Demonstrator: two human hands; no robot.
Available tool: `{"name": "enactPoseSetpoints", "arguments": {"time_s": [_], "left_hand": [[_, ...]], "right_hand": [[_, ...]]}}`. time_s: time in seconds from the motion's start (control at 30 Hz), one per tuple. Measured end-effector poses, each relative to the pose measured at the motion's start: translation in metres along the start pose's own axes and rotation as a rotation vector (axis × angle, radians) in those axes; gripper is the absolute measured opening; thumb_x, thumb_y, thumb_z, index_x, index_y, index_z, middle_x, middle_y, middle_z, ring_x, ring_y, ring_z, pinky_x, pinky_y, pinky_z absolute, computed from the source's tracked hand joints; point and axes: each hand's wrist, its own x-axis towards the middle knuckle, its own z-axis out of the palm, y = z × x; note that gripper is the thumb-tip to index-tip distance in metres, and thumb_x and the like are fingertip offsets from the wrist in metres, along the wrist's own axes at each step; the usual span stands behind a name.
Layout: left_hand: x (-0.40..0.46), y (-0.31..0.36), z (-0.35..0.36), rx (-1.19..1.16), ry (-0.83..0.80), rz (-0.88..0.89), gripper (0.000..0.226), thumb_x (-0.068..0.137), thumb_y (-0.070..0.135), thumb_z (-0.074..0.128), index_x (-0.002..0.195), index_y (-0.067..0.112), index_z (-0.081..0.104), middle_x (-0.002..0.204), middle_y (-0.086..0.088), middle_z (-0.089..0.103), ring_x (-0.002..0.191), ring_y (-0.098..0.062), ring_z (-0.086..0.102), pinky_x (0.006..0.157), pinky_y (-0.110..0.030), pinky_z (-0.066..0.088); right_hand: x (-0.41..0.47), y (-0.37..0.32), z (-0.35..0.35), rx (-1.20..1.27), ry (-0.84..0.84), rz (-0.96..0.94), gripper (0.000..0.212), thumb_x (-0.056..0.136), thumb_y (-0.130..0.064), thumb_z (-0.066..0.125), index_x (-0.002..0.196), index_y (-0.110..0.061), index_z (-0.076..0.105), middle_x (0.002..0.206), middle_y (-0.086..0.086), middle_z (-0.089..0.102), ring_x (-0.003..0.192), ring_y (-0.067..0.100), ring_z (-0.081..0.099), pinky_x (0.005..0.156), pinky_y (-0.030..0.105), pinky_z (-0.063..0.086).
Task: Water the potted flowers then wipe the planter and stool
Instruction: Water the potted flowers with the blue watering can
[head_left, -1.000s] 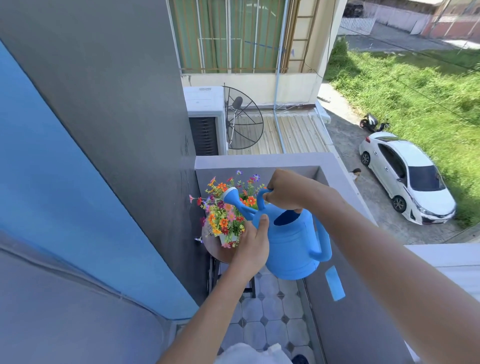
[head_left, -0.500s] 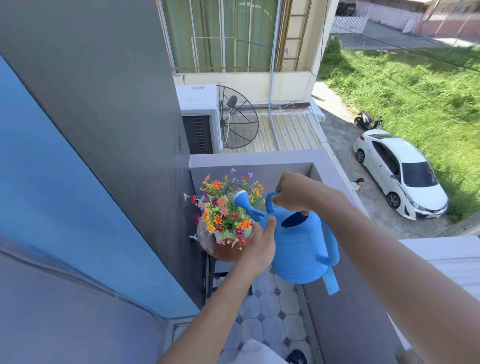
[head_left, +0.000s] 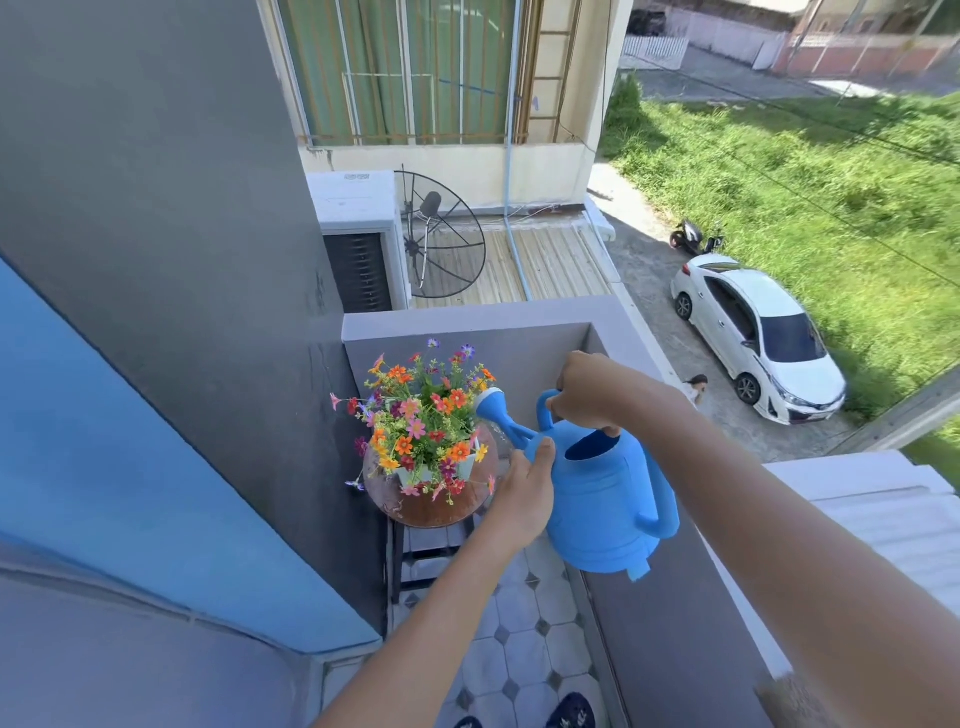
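Narrow balcony: grey parapet wall (head_left: 467, 325), pale octagonal floor tiles (head_left: 524, 639), dark wall at left; street, grass and white car (head_left: 758, 332) well below. Right hand (head_left: 589, 389) closed over the top handle of the blue watering can (head_left: 605, 499); left hand (head_left: 522, 493) pressed against the can's front at the base of the spout, fingers spread in support rather than wrapped round. Can carried clear of any surface, tilted toward the plant; rose head (head_left: 491, 404) touching or just over the right edge of the blooms. No stream visible. Potted flowers (head_left: 423, 415): dense mixed bunch, orange, pink, red, purple, in a pale planter (head_left: 415, 475), set on a round brown stool (head_left: 431, 506) against the far corner. Stool top blotchy, possibly wet or dusty. Step in hand, by judgement: watering, at or near the pour. Next move: steeper tilt, rose kept over the pot, not the stool. Wiping not yet begun; no cloth in sight.
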Motion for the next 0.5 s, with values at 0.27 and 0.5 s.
{"name": "enactPoseSetpoints", "arguments": {"time_s": [0.27,0.5], "left_hand": [[0.011,0.001,-0.004,-0.014,0.006,-0.021,0.092,0.081,0.082,0.022,0.15,0.021,0.028,0.143,-0.007,0.046,0.125,-0.021,0.048,0.105,-0.05,0.039],[0.017,0.007,-0.018,0.002,0.052,0.009,0.077,0.092,0.072,0.022,0.148,0.02,0.029,0.133,0.004,0.044,0.111,-0.014,0.041,0.101,-0.042,0.037]], "right_hand": [[0.008,-0.004,-0.004,-0.011,0.02,0.004,0.024,0.099,-0.024,0.05,0.1,-0.003,0.06,0.072,0.009,0.052,0.047,0.025,0.055,0.046,0.029,0.043],[0.012,-0.014,-0.009,0.007,0.045,-0.018,0.021,0.099,-0.019,0.048,0.09,-0.003,0.056,0.066,0.009,0.047,0.046,0.021,0.047,0.044,0.027,0.035]]}}
